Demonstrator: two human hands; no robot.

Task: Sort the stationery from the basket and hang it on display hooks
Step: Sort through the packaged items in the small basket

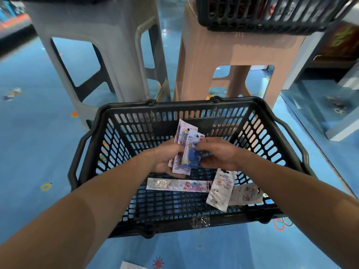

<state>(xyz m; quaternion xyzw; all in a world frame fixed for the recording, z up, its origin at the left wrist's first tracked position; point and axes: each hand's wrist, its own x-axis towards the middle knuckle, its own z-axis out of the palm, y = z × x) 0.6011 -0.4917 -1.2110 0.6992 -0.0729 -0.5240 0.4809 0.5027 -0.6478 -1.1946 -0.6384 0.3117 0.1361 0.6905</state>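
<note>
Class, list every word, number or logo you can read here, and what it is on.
"20", seemingly: on the ruler pack in the basket.
On the held blue pack: characters and a red logo, too blurred to read.
On the held purple packs: nothing legible.
On the white packs: print too small.

On the floor (pixel 35 133), a basket (pixel 128 108) sits before two stools (pixel 101 45); a second basket (pixel 252 18) rests on the right stool (pixel 233 53). Inside, a long packet (pixel 178 185) lies left of two flat packets (pixel 219 189), under the held packets (pixel 183 136) in the left hand (pixel 165 158) and right hand (pixel 215 152).
</note>
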